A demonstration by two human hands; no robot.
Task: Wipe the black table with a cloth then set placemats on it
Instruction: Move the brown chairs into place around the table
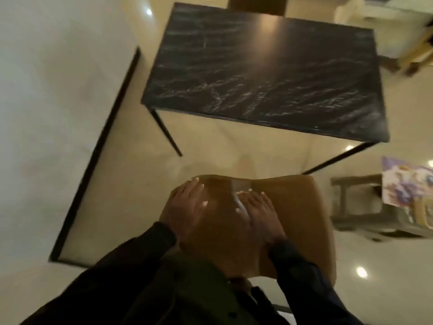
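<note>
The black table (264, 73) with white marble veining stands ahead of me, its top bare and glossy. Below it, close to my body, is a flat tan surface (293, 207); the blur keeps me from telling whether it is a placemat or a chair's upholstery. My left hand (187, 207) lies on its left part, fingers straight and reaching its far edge. My right hand (257, 207) lies flat beside it near the middle. Something shiny (239, 193) glints between the two hands. No cloth is in view.
A low wooden stool (356, 202) stands at the right with a colourful printed sheet (403, 184) on it. A brown chair (257, 5) sits behind the table's far edge. Pale furniture (417, 50) is at the top right. A white panel with a black edge (98, 148) runs along the left.
</note>
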